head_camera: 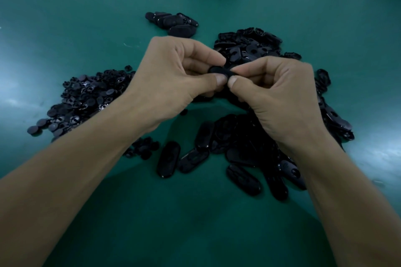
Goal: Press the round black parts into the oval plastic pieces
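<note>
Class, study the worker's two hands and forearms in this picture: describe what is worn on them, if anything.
Nothing is worn. The left hand and right hand are ungloved, with no ring on the fingers that show. The left forearm and right forearm are uncovered to the picture's edge: no sleeve, watch or bracelet. Thumbnails are short, unpainted.

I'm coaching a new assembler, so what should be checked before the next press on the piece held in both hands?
1. Left hand and right hand both pinch the oval piece: ok.
2. Round part lined up in it: cannot tell, the thumbs cover it.
3. Pile of round parts close on the left: ok.
4. Pile of oval pieces close below the right hand: ok.
</note>
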